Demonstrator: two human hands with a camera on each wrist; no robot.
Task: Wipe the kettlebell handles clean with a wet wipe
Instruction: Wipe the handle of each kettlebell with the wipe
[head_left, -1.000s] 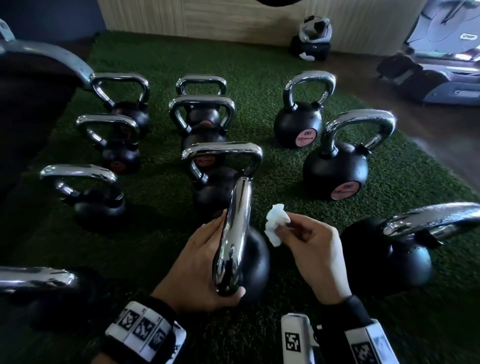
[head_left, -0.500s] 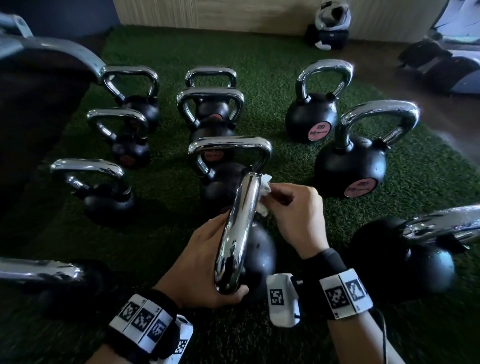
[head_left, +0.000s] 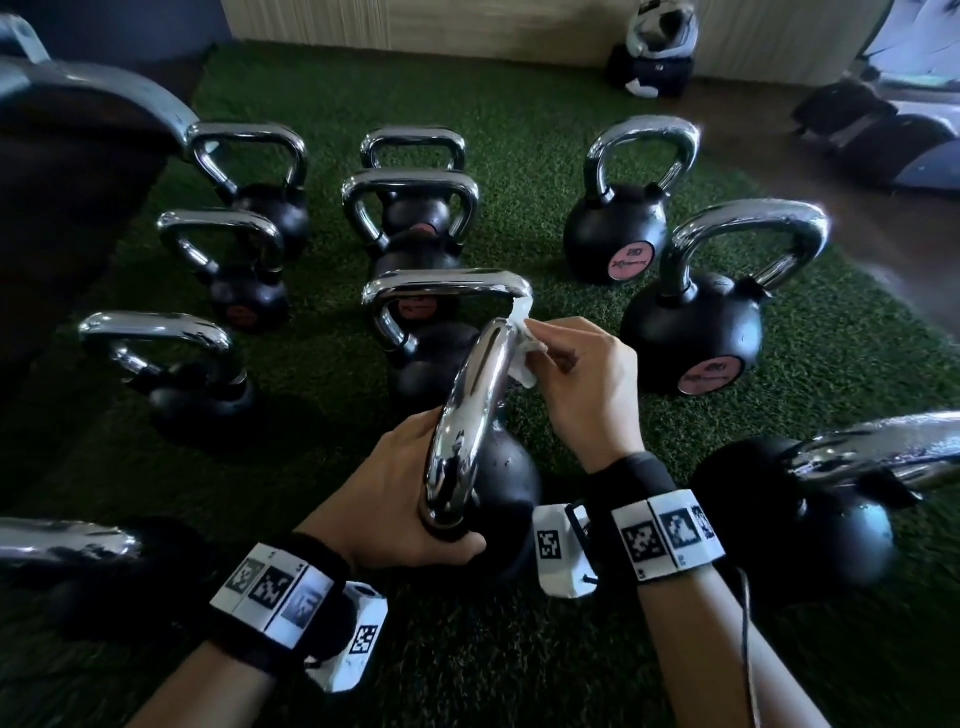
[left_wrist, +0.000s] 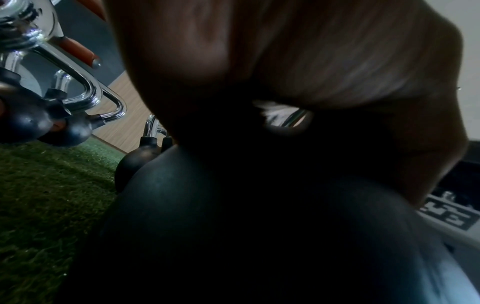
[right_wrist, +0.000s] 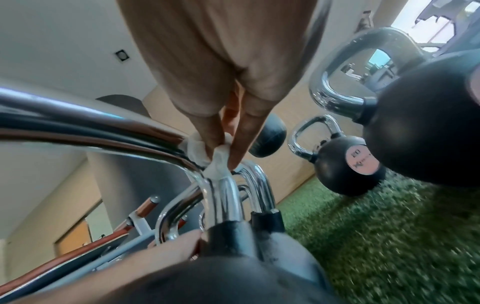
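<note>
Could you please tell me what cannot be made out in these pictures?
- Left wrist view: the left hand is blurred and blocks its grip on the kettlebell handle.
- Head view: the right hand covers part of the wet wipe.
- Head view: pink labels unreadable, blurred.

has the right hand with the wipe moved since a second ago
Yes. The right hand carried the wet wipe leftward from beside the chrome handle until the wipe touches the handle's far bend.

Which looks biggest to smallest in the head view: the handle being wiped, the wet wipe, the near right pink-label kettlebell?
1. Near right pink-label kettlebell
2. Handle being wiped, though it is nearer the camera, so its look is inflated
3. Wet wipe, partly hidden by the right hand
</note>
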